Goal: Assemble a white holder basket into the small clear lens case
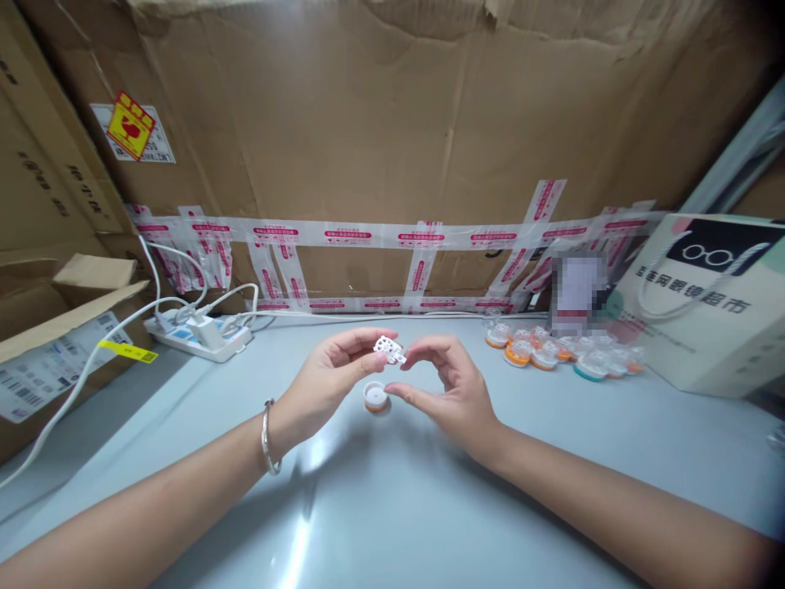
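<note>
A: Head view: what does the left hand (325, 384) have?
B: A small white part (386, 350) with dark spots, pinched between thumb and fingers, held above the table (423, 515).
A: And the right hand (463, 399)?
B: Thumb and forefinger spread in a curve — the forefinger's tip is right by the part, though I can't tell whether it touches.
A: Below them?
B: A round white cup (376, 396) with an orange base, upright near the right thumb. Clear-topped containers (592, 364) cluster off right, beside a paper bag (693, 343).

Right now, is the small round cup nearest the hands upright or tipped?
Upright: the cup shows its white inside facing up, orange base below.
</note>
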A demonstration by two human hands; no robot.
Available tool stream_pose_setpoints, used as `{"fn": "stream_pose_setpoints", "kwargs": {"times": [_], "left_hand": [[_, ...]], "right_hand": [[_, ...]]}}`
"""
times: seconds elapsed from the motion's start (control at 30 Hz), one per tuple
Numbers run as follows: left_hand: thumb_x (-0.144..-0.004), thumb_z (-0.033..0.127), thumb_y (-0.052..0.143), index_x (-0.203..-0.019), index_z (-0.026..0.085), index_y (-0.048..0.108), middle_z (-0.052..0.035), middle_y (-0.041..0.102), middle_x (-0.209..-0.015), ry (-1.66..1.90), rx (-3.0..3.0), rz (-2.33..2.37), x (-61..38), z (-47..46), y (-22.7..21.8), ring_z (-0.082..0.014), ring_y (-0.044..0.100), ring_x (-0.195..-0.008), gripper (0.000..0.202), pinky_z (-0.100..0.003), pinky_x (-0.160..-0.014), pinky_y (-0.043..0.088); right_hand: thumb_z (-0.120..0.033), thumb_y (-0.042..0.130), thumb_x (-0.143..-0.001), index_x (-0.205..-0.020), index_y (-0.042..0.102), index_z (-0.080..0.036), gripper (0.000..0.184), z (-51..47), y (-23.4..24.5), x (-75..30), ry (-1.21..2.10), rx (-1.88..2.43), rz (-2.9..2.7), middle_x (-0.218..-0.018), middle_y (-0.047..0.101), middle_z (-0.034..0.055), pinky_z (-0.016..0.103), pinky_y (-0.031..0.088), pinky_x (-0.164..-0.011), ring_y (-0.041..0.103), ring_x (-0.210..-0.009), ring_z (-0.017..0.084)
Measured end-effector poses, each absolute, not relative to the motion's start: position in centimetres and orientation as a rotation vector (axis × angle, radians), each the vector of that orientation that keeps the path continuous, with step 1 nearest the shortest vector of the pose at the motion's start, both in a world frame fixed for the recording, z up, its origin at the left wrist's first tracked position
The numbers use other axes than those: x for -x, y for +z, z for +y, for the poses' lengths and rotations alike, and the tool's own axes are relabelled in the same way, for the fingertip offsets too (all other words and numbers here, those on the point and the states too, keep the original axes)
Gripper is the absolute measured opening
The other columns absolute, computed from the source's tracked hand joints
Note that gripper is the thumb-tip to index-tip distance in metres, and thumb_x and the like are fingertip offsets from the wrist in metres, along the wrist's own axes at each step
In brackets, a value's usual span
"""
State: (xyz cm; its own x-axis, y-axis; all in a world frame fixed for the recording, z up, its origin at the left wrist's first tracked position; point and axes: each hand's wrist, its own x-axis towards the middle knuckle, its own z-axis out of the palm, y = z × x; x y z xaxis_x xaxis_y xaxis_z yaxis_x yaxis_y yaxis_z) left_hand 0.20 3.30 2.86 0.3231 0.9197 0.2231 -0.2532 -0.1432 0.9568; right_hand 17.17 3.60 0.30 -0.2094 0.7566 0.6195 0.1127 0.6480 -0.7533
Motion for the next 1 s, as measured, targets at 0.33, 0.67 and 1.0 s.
{"fn": "stream_pose_setpoints", "kwargs": {"times": [0.33, 0.67, 1.0], "left_hand": [[-0.079, 0.015, 0.057, -0.095, 0.016, 0.067, -0.0049, 0.065, -0.089, 1.034, -0.939, 0.684, 1.0, 4.6, 2.4, -0.0082, 0.058, -0.075, 0.020, -0.016, -0.069, 0.048], [-0.078, 0.014, 0.059, -0.094, 0.017, 0.064, -0.0036, 0.065, -0.089, 1.037, -1.033, 0.704, 1.2, 5.1, 2.1, -0.0072, 0.059, -0.076, 0.017, -0.016, -0.071, 0.047], [-0.075, 0.025, 0.061, -0.096, 0.013, 0.065, -0.0065, 0.068, -0.082, 0.964, -1.699, 1.100, 1.4, 6.7, -0.8, -0.0148, 0.061, -0.071, 0.025, -0.027, -0.068, 0.047]], "right_hand": [[-0.049, 0.076, -0.050, -0.102, 0.051, -0.023, 0.063, 6.3, -2.9, -17.8, 0.887, 1.016, -2.184, -0.098, 0.053, 0.0048, 0.038, 0.038, -0.080, 0.048, -0.091, 0.022], [-0.042, 0.064, -0.070, -0.094, 0.058, -0.023, 0.031, 6.2, -3.8, -17.0, 0.674, 1.050, -2.254, -0.087, 0.055, 0.0038, 0.035, 0.036, -0.078, 0.049, -0.085, 0.020], [-0.032, 0.063, -0.069, -0.084, 0.063, -0.019, 0.020, 6.6, -4.0, -16.9, 0.642, 1.118, -2.131, -0.080, 0.055, 0.0042, 0.033, 0.040, -0.076, 0.051, -0.082, 0.019]]}}
